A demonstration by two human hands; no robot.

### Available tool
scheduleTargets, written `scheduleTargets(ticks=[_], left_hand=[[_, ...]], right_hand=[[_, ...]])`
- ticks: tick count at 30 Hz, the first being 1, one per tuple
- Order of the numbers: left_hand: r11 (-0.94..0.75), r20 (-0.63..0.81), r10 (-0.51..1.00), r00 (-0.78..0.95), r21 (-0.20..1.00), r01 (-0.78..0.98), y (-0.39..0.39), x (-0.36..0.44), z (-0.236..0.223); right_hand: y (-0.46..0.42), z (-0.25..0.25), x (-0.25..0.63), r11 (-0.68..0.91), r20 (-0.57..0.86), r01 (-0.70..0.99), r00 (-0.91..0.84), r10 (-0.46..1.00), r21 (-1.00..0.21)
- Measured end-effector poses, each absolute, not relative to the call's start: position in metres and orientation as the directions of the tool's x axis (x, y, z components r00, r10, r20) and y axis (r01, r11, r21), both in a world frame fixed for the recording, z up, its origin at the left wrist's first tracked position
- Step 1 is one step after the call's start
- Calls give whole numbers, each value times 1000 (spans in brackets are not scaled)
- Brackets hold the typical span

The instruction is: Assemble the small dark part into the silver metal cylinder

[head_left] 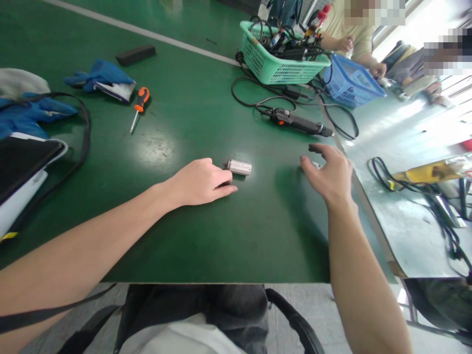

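A short silver metal cylinder [239, 167] with a narrow dark tip lies on its side on the green table. My left hand [204, 183] rests palm down at its left end, thumb and forefinger apart; the other fingers are mostly hidden, and whether they touch the cylinder I cannot tell. To the right, my right hand [334, 174] is held over the table's right part with thumb and fingers spread. A small pale object [316, 164] shows in the gap between them, too covered to name. Beyond that hand lies a black electric screwdriver [300, 123] with its cord.
An orange-handled screwdriver [140, 108], blue gloves [98, 76] and a dark block [135, 54] lie to the left. At the back stand a green basket [285, 71] full of cables and a blue basket [352, 83]. Another person sits behind them. A yellow tool [424, 173] lies right.
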State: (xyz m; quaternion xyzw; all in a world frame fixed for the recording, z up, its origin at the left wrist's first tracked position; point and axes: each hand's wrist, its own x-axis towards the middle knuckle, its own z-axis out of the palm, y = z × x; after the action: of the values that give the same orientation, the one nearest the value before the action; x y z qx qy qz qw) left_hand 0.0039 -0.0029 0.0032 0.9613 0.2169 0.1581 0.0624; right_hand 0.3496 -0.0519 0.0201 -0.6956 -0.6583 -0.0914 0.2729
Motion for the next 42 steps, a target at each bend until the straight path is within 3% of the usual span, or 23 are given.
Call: scheduleTargets(ticks=[2, 5, 10, 18, 28, 42], left_hand=[[-899, 283, 436, 854, 190, 395, -3, 4, 3], [-899, 294, 437, 850, 187, 397, -4, 3, 3], [-901, 320, 432, 843, 187, 391, -4, 2, 5], [-796, 300, 599, 743, 327, 509, -8, 1, 9], [-834, 260, 552, 793, 195, 516, -6, 6, 7], [-854, 271, 520, 810, 182, 487, -4, 5, 5]], right_hand=[[-50, 29, 317, 156, 502, 948, 4, 865, -277], [-45, 34, 266, 391, 399, 866, -253, 881, -313], [-37, 23, 222, 509, 228, 800, -457, 860, -318], [-61, 25, 229, 488, 182, 785, -454, 872, -381], [-66, 22, 227, 505, 203, 768, -463, 863, -394], [-68, 22, 222, 518, 199, 757, -480, 855, -398]])
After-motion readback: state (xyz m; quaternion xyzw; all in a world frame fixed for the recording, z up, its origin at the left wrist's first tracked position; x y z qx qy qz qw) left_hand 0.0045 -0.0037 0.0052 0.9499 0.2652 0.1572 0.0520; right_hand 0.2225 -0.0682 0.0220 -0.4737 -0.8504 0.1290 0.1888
